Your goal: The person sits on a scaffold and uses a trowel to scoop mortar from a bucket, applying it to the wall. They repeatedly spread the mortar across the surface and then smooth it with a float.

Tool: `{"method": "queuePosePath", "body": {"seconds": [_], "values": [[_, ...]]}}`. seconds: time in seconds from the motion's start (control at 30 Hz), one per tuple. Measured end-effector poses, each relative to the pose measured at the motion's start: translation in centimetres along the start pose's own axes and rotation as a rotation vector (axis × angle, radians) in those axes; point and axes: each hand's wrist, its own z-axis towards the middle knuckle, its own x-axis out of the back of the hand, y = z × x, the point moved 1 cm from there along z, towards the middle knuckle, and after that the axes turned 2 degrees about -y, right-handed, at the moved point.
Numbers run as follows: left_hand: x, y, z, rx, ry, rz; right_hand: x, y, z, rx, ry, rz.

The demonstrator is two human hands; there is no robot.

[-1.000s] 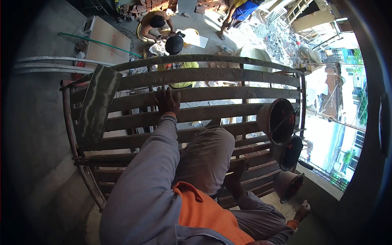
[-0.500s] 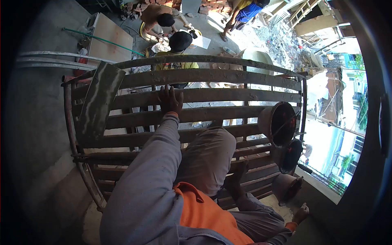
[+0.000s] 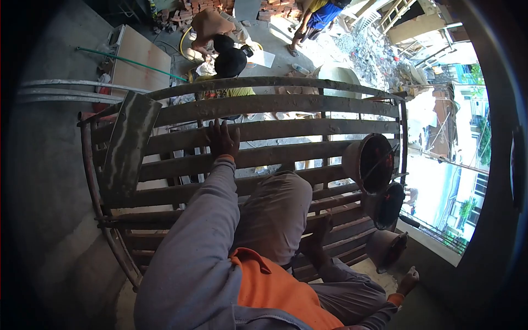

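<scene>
My left hand (image 3: 223, 139) lies with fingers spread on the slats of a metal-framed scaffold platform (image 3: 269, 103). A long, flat board (image 3: 131, 144) with pale smears leans across the slats to its left. Down at the right, my right hand (image 3: 408, 280) is closed beside the wall, its fingers curled together. Whatever it may hold is too small to make out. The nearest thing to it is a tilted bucket (image 3: 380, 250). Two more dark-mouthed buckets, a larger one (image 3: 355, 162) and a smaller one (image 3: 375, 208), stand at the platform's right end.
Below, a person (image 3: 231, 63) in a yellow top and another crouching person (image 3: 212, 33) are close together. Someone in blue (image 3: 324, 19) stands near rubble (image 3: 363, 49). A green pole (image 3: 132, 63) crosses a large panel (image 3: 140, 55). A window opening (image 3: 448, 187) lies to the right.
The whole view has shifted slightly, so the platform and buckets sit a little further left. My left hand stays on the slats; my right hand remains by the wall.
</scene>
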Motion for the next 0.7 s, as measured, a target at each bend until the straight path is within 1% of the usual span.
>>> {"method": "queuePosePath", "body": {"seconds": [0.1,0.43,0.7], "values": [[-0.2,-0.1,-0.1,-0.011,0.022,0.012,-0.1,-0.2,-0.1,0.033,0.037,-0.027],[0.0,0.2,-0.1,-0.012,0.024,0.058,-0.5,1.0,0.7,0.043,0.027,-0.022],[-0.4,-0.1,-0.1,-0.039,0.089,0.082,-0.4,0.7,0.9,0.025,0.011,-0.047]]}}
